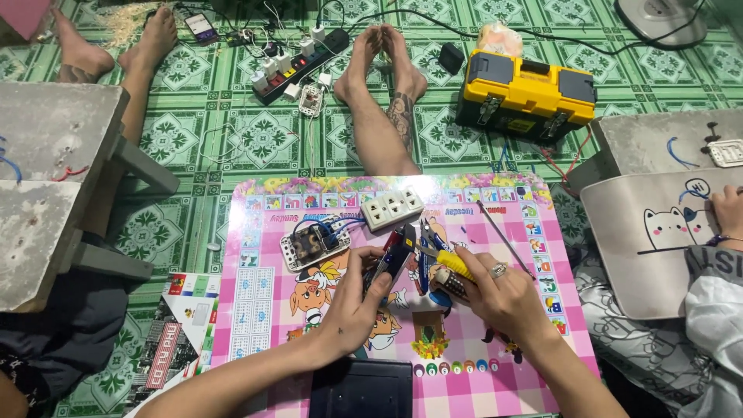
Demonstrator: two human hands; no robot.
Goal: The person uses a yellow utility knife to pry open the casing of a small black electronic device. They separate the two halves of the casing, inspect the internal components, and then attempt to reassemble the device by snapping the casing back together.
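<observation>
My left hand (pixel 352 302) grips a small dark and red tool body (pixel 391 259) over a pink cartoon-printed table (pixel 255 310). My right hand (pixel 499 298), with a ring on one finger, holds a yellow-handled tool (pixel 447 263) whose tip points left toward what the left hand holds. Just left of my hands lies a switch module (pixel 313 245) with blue wires. A white socket outlet (pixel 392 207) lies beyond it. A thin rod (pixel 505 238) rests on the table to the right.
A yellow toolbox (pixel 526 93) and a black power strip (pixel 298 66) sit on the green patterned floor. Another person's legs (pixel 383 101) stretch toward the table. Grey boards (pixel 46 178) stand at left, a person's hand (pixel 727 209) at right. A dark tray (pixel 360 387) sits near me.
</observation>
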